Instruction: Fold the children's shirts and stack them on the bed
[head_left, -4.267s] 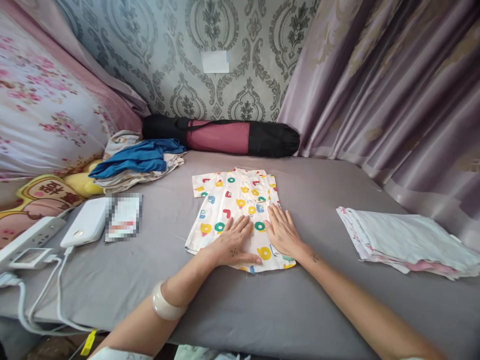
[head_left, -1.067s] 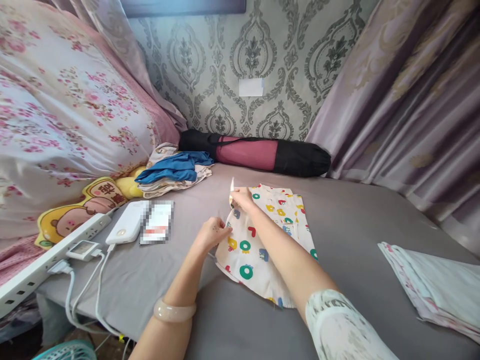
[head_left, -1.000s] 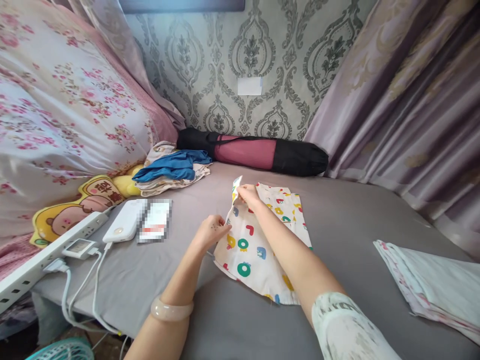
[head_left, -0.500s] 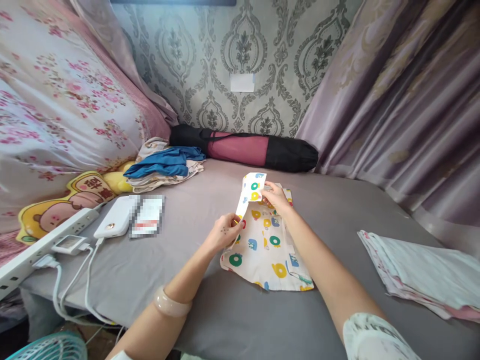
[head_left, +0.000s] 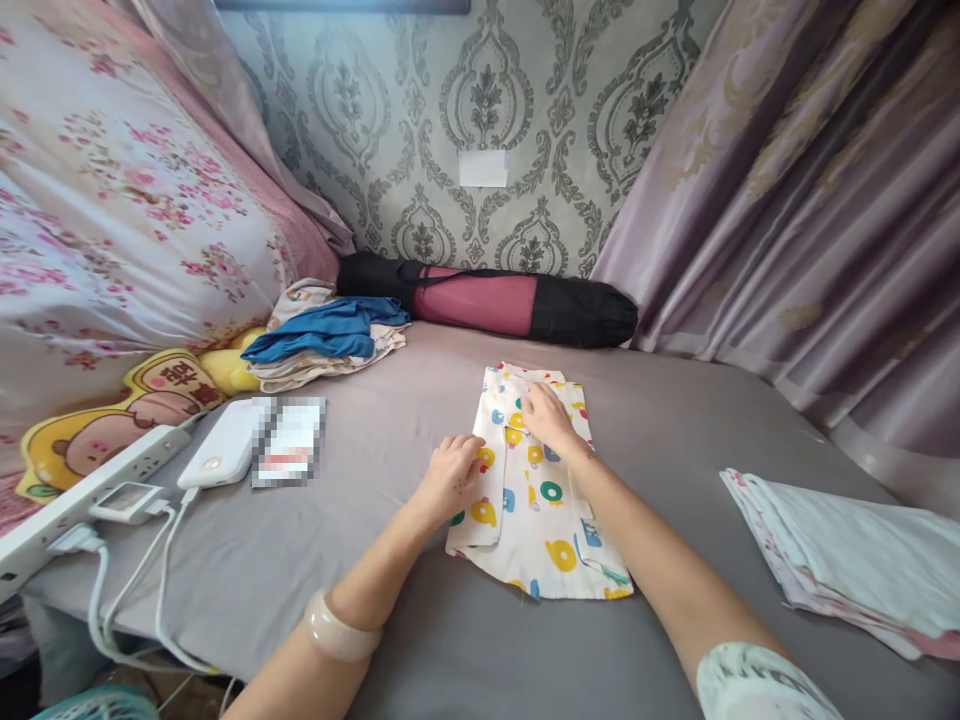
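A small white shirt (head_left: 536, 540) printed with colourful figures lies flat on the grey bed sheet, its left side folded inward as a long strip. My left hand (head_left: 451, 475) rests on the left fold, fingers over its edge and partly hidden from me. Higher up, my right hand (head_left: 551, 418) lies on the upper part of the shirt, its fingers stretched over the cloth near the folded corner. Both hands touch the fabric without lifting it.
A stack of clothes with a blue piece (head_left: 322, 330) sits back left. Behind lies a black and maroon long bag (head_left: 476, 303). Folded pale cloths (head_left: 847, 550) are at right. At left are a power strip (head_left: 97, 505), cables and a white power bank (head_left: 229, 445).
The raised strip of the shirt has come down flat over its left side. My right hand has lowered onto the cloth, and my left hand has loosened its pinch and moved slightly down.
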